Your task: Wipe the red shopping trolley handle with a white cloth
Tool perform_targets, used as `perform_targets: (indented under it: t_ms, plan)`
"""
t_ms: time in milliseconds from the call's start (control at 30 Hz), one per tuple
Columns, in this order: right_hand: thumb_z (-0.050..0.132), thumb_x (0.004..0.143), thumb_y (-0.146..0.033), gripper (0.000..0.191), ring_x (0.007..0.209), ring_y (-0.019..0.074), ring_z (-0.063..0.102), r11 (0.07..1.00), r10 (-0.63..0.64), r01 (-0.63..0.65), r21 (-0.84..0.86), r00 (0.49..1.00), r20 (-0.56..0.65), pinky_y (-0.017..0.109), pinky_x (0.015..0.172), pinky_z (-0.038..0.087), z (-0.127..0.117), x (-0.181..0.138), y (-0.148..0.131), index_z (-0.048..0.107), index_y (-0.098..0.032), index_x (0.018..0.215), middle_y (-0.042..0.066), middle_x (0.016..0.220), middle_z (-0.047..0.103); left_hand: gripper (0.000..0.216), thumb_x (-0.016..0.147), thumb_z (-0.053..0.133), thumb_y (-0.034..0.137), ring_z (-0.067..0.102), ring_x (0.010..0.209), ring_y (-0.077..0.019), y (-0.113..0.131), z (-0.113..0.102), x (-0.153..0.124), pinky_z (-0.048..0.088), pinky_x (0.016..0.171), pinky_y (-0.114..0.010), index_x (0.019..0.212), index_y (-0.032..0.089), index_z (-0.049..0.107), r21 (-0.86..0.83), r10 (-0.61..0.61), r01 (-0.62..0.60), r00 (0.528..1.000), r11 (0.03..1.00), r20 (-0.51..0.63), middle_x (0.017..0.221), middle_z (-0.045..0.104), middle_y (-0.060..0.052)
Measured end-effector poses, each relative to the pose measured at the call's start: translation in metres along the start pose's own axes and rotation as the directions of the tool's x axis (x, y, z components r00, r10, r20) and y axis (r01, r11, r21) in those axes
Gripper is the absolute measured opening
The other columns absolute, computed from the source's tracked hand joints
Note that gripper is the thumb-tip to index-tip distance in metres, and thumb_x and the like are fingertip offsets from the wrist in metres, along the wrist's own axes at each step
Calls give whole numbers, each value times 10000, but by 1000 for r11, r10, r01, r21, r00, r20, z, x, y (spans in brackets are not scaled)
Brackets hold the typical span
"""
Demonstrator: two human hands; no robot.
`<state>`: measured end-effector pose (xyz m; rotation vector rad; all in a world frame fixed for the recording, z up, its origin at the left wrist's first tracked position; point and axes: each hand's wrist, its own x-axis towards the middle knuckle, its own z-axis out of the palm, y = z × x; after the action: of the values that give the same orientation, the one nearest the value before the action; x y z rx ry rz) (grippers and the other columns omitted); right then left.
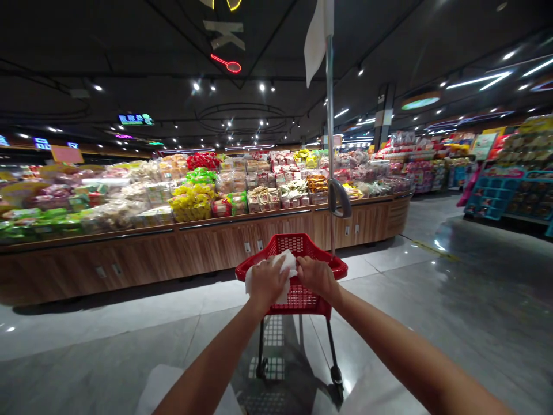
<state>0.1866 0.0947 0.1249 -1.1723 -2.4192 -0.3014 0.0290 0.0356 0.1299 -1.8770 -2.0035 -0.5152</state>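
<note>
Head view: the person stands behind a small wheeled red basket (334,260) on the glossy shop floor (432,300), both arms stretched out to its near rim. The left hand (266,282) has its grip closed on a crumpled white cloth (285,266) and presses it against that rim. The right hand (317,276) sits just beside it, its grip curled over the rim and touching the cloth's edge. I cannot tell whether it pinches the cloth too.

By my reckoning the wiping is only at the near edge. The far rim, the tall pole (330,144) and its grey handle (340,199) are well apart from the cloth. The plastic shows no mark of clean or dirty, so how much is finished stays unclear. Beyond runs a long wooden table (216,242) piled with packaged snacks (194,199).
</note>
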Motion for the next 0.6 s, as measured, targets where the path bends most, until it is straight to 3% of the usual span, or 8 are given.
perform_targets:
  t_ms: [100,200,300,400,500,600]
  plan:
    - [327,956,-314,311,695,181,639,1000,18,-18,-23,999,-28,246,550,382,5,1,-3,600,-170,992,92,889,662,418,946,370,438,511,1180,-280,13,5,4,405,952,-435,1303,287,525,4,8,-8,999,1000,-49,1314,570,-75]
    - [322,957,-341,332,667,180,633,998,29,-31,-54,999,-33,252,535,358,11,5,0,599,-159,983,98,870,654,385,926,420,435,572,1085,-253,11,3,21,433,909,-381,1235,268,577,-21,70,-70,997,997,27,1188,643,-71]
    - [311,961,-347,339,695,176,637,997,25,-27,-71,999,-30,247,546,353,15,8,5,588,-178,1059,91,887,657,384,919,404,495,618,1007,-217,-14,-6,31,456,826,-308,1157,277,612,-86,79,-69,990,994,119,1102,679,-45]
    - [315,959,-353,335,736,178,641,997,41,-42,-67,999,-20,240,565,359,16,10,5,581,-201,1095,78,897,662,437,938,322,518,645,934,-220,-42,-9,24,464,787,-312,1039,249,652,-63,-14,23,989,998,147,1018,707,-46]
    - [306,961,-346,340,724,175,639,996,73,-74,-56,997,-26,244,578,368,16,10,2,590,-197,1075,83,892,659,469,959,285,458,642,934,-245,-46,1,7,458,848,-359,1038,186,658,-2,-88,88,995,996,42,1001,709,-93]
    - [313,958,-320,330,711,170,635,996,66,-68,-51,997,-33,249,584,375,16,10,1,589,-187,1081,96,910,658,417,956,335,382,578,1105,-265,-20,14,-2,408,969,-405,1220,178,585,-18,-45,44,994,999,-97,1203,643,-119]
